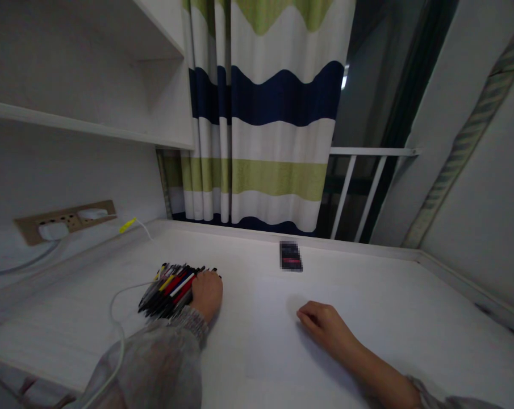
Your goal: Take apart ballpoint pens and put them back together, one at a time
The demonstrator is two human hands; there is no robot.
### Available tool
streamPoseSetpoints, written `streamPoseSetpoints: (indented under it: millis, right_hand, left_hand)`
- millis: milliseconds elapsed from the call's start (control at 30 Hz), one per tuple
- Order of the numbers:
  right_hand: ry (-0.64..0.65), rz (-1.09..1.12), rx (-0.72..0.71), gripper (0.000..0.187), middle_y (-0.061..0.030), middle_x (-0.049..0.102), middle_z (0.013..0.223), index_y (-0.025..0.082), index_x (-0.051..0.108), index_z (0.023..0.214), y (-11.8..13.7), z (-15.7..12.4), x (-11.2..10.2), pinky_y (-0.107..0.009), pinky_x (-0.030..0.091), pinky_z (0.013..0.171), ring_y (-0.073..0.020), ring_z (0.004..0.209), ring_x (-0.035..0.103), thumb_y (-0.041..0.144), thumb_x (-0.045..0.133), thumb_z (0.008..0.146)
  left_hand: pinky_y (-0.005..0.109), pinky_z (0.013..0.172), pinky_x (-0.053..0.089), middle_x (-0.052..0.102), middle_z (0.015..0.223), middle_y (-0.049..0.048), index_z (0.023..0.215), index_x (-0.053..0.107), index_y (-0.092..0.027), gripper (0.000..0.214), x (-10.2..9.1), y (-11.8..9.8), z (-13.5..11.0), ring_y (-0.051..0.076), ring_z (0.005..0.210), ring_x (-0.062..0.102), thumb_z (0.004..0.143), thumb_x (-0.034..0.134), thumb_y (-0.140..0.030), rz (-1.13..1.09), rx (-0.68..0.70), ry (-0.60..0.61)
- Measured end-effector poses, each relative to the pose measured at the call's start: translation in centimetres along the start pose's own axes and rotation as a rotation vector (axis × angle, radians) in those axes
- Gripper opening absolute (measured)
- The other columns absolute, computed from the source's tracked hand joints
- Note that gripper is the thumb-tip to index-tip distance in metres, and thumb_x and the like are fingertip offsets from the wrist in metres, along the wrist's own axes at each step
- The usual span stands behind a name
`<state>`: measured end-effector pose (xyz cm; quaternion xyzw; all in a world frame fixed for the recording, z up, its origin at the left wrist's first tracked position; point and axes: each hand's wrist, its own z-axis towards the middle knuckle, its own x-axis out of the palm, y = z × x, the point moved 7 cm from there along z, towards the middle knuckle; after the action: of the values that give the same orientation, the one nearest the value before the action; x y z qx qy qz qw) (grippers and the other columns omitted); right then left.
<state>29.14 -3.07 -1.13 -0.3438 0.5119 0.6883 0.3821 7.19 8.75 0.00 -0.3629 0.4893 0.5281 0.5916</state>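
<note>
- Pen pile (167, 292): left side of white desk (69, 318), bunched loose, roughly parallel.
- Left hand (208, 292): on pile's right edge; fingers hidden, can't tell if gripping.
- Right hand (320, 321): loosely curled over paper sheet (274, 346), nothing visible in it.
- Handling, my guess: light, stiff, smooth barrels, likely to roll; not fragile.
- Best hold: pinch 1 pen mid-barrel, or cup the bunch with 2 hands.

Left hand (208, 292) on pens (166, 291), striped curtain (278, 142)
</note>
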Motion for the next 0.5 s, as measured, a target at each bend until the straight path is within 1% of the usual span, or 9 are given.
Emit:
streamPoseSetpoints:
  millis: [67, 133, 200, 267, 333, 367, 433, 467, 500]
  right_hand:
    - [-0.029, 0.039, 0.007, 0.030, -0.0045, 0.061, 0.066, 0.017, 0.063, 0.068, -0.3, 0.1, -0.3, -0.026, 0.038, 0.057, -0.0154, 0.061, 0.054, 0.026, 0.037, 0.080]
    - [-0.066, 0.098, 0.020, 0.030, -0.0038, 0.060, 0.064, 0.017, 0.062, 0.067, -0.6, 0.2, -0.8, -0.026, 0.037, 0.055, -0.0150, 0.059, 0.053, 0.028, 0.038, 0.080]
    - [-0.096, 0.174, 0.050, 0.030, -0.0031, 0.059, 0.062, 0.017, 0.062, 0.066, -0.8, 0.2, -1.2, -0.025, 0.037, 0.053, -0.0146, 0.057, 0.052, 0.031, 0.039, 0.079]
    - [-0.114, 0.252, 0.086, 0.029, -0.0025, 0.059, 0.061, 0.017, 0.062, 0.066, -1.0, 0.1, -1.3, -0.025, 0.036, 0.052, -0.0143, 0.057, 0.051, 0.033, 0.042, 0.078]
    - [-0.121, 0.340, 0.100, 0.028, -0.0018, 0.059, 0.061, 0.017, 0.062, 0.066, -1.1, 0.1, -1.0, -0.024, 0.037, 0.052, -0.0137, 0.057, 0.051, 0.035, 0.044, 0.077]
    - [-0.121, 0.403, 0.100, 0.028, -0.0014, 0.059, 0.061, 0.017, 0.062, 0.066, -1.1, 0.1, -0.8, -0.024, 0.037, 0.052, -0.0132, 0.057, 0.051, 0.037, 0.045, 0.077]
    - [-0.107, 0.578, 0.105, 0.026, -0.0005, 0.059, 0.062, 0.018, 0.061, 0.071, -1.0, 0.2, -0.1, -0.023, 0.038, 0.052, -0.0118, 0.055, 0.051, 0.039, 0.047, 0.076]
    - [-0.094, 0.681, 0.112, 0.026, 0.0001, 0.058, 0.061, 0.017, 0.060, 0.072, -1.0, 0.2, 0.2, -0.023, 0.039, 0.051, -0.0111, 0.054, 0.051, 0.041, 0.049, 0.075]
    - [-0.077, 0.781, 0.121, 0.026, 0.0010, 0.058, 0.058, 0.017, 0.059, 0.071, -1.0, 0.2, 0.6, -0.022, 0.039, 0.050, -0.0106, 0.051, 0.051, 0.042, 0.052, 0.073]
  left_hand:
    - [0.034, 0.070, 0.041, 0.059, 0.092, 0.0256, 0.092, 0.059, 0.003, 0.034, -0.6, -0.6, -0.2, 0.030, 0.090, 0.055, 0.079, 0.028, -0.002, 0.013, 0.005, -0.022]
    - [0.035, 0.072, 0.040, 0.058, 0.091, 0.0252, 0.091, 0.059, 0.003, 0.033, -1.7, -2.0, -0.5, 0.030, 0.090, 0.054, 0.079, 0.028, -0.002, 0.017, 0.038, -0.049]
    - [0.036, 0.073, 0.039, 0.058, 0.088, 0.0239, 0.092, 0.057, 0.003, 0.033, -3.1, -3.9, -0.9, 0.029, 0.087, 0.055, 0.079, 0.027, -0.001, -0.016, 0.063, -0.081]
    - [0.035, 0.072, 0.040, 0.058, 0.086, 0.0222, 0.093, 0.055, 0.002, 0.032, -4.3, -6.2, -1.5, 0.027, 0.085, 0.056, 0.080, 0.025, 0.000, -0.087, 0.101, -0.064]
    - [0.035, 0.073, 0.040, 0.057, 0.088, 0.0205, 0.095, 0.052, -0.001, 0.031, -5.4, -8.9, -2.3, 0.026, 0.086, 0.056, 0.079, 0.026, 0.002, -0.164, 0.183, -0.040]
    - [0.035, 0.073, 0.040, 0.057, 0.090, 0.0196, 0.096, 0.051, -0.002, 0.031, -5.7, -10.1, -2.7, 0.026, 0.087, 0.056, 0.079, 0.026, 0.002, -0.216, 0.207, -0.026]
    - [0.032, 0.070, 0.041, 0.056, 0.091, 0.0165, 0.098, 0.049, -0.005, 0.027, -5.8, -12.3, -3.6, 0.023, 0.082, 0.057, 0.080, 0.028, 0.000, -0.398, 0.276, 0.063]
    - [0.030, 0.068, 0.042, 0.057, 0.089, 0.0138, 0.097, 0.048, -0.007, 0.023, -5.8, -13.4, -4.1, 0.021, 0.079, 0.058, 0.080, 0.032, -0.003, -0.522, 0.342, 0.099]
    - [0.028, 0.066, 0.042, 0.058, 0.085, 0.0105, 0.095, 0.047, -0.009, 0.019, -5.8, -14.7, -4.6, 0.019, 0.075, 0.057, 0.080, 0.035, -0.007, -0.655, 0.442, 0.131]
